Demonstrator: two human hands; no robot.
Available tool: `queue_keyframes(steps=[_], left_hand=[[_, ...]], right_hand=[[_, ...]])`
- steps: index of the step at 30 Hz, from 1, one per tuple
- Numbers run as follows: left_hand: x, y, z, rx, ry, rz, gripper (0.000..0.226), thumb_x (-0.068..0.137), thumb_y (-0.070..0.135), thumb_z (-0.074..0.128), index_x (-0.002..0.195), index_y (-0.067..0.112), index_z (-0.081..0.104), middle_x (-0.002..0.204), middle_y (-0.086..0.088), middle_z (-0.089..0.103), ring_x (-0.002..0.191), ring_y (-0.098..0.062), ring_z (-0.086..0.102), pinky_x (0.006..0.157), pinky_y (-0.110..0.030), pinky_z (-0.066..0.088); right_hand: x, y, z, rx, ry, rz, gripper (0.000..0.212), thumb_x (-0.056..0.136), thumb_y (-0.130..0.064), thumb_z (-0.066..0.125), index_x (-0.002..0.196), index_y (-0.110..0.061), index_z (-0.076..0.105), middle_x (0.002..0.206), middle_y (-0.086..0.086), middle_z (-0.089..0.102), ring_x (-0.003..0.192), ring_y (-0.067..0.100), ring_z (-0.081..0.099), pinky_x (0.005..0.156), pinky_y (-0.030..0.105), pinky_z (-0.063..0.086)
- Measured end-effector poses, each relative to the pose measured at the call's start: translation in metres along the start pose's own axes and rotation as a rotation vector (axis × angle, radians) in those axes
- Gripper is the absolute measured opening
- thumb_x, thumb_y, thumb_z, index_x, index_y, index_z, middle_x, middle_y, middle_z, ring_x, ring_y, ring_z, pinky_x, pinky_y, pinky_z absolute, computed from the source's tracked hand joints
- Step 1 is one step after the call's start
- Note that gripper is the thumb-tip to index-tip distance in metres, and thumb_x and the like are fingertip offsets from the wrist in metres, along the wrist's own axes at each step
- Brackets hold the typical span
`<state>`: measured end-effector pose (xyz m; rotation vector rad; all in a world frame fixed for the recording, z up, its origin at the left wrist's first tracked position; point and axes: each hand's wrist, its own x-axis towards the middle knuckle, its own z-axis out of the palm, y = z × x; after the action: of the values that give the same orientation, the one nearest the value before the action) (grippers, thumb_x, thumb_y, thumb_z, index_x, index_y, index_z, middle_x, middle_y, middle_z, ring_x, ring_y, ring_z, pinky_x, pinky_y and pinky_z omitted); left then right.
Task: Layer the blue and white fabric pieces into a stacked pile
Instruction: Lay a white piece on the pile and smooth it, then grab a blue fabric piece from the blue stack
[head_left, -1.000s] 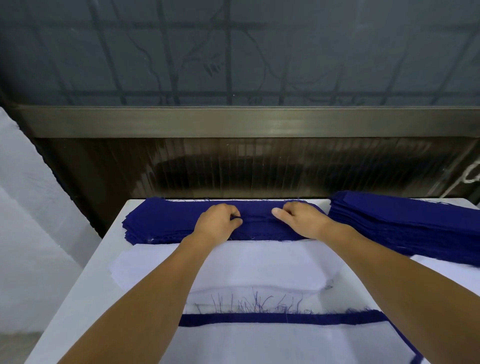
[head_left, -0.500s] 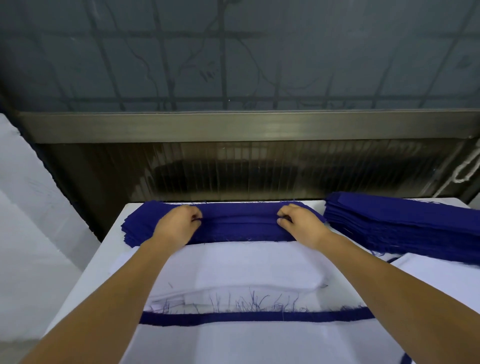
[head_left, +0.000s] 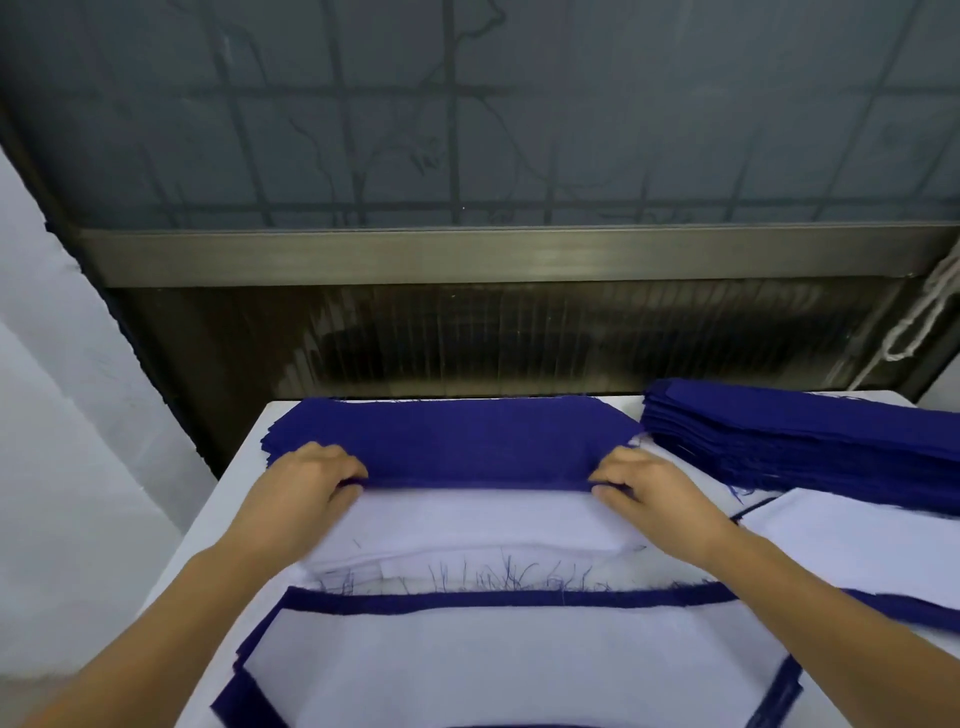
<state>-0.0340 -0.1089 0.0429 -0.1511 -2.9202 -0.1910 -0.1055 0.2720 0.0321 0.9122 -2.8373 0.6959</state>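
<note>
Both hands, left hand and right hand, pinching the near edge of the top blue piece on the far-left blue stack, beyond the white pieces, so uneven tugging could easily drag extra layers or skew it.

From my seat I can read nothing here: no letters, labels, brand marks, numbers or signs stand on anything in the head view.
</note>
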Motion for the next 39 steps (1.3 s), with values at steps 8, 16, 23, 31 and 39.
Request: queue_keyframes(steps=[8, 16, 23, 31, 39], left_hand=[[-0.084, 0.021, -0.009, -0.230, -0.223, 0.003, 0.016, 0.094, 0.038, 0.057, 0.103, 0.051, 0.056, 0.098, 0.039, 0.052, 0.092, 0.013, 0.052, 0.080, 0.000, 0.037], [-0.093, 0.022, -0.059, -0.581, -0.580, -0.010, 0.021, 0.092, 0.028, 0.063, 0.092, 0.048, 0.070, 0.096, 0.027, 0.069, 0.090, 0.003, 0.064, 0.076, -0.011, 0.049], [-0.069, 0.033, -0.075, -0.457, 0.061, -0.077, 0.024, 0.090, 0.018, 0.063, 0.094, 0.042, 0.062, 0.095, 0.028, 0.057, 0.089, 0.003, 0.057, 0.064, -0.004, 0.043], [-0.128, 0.032, -0.025, -0.431, 0.007, 0.127, 0.024, 0.084, 0.021, 0.074, 0.080, 0.044, 0.069, 0.094, 0.024, 0.060, 0.092, 0.001, 0.058, 0.079, -0.010, 0.043], [-0.144, 0.033, 0.008, -0.374, -0.031, 0.223, 0.019, 0.082, 0.043, 0.054, 0.084, 0.036, 0.071, 0.092, 0.028, 0.056, 0.086, 0.008, 0.055, 0.075, -0.010, 0.043]], right_hand=[[-0.097, -0.024, -0.014, 0.196, -0.169, 0.092, 0.014, 0.095, -0.022, 0.060, 0.096, -0.031, 0.070, 0.089, -0.019, 0.063, 0.087, 0.003, 0.059, 0.073, 0.011, 0.043], [-0.111, -0.038, -0.045, 0.436, -0.379, 0.231, 0.012, 0.093, -0.032, 0.062, 0.089, -0.026, 0.072, 0.087, 0.002, 0.070, 0.079, 0.020, 0.064, 0.076, 0.037, 0.051], [-0.085, -0.055, -0.064, 0.136, 0.114, 0.095, 0.017, 0.095, -0.021, 0.057, 0.097, -0.035, 0.066, 0.091, -0.025, 0.063, 0.096, -0.008, 0.056, 0.077, 0.009, 0.047], [-0.150, -0.031, -0.006, -0.259, 0.282, -0.325, 0.035, 0.100, -0.026, 0.041, 0.096, -0.015, 0.074, 0.100, -0.006, 0.067, 0.092, 0.010, 0.058, 0.083, 0.024, 0.043], [-0.168, -0.021, 0.016, -0.228, 0.174, -0.250, 0.046, 0.103, -0.038, 0.031, 0.095, -0.023, 0.074, 0.100, -0.013, 0.065, 0.093, 0.002, 0.055, 0.085, 0.017, 0.043]])
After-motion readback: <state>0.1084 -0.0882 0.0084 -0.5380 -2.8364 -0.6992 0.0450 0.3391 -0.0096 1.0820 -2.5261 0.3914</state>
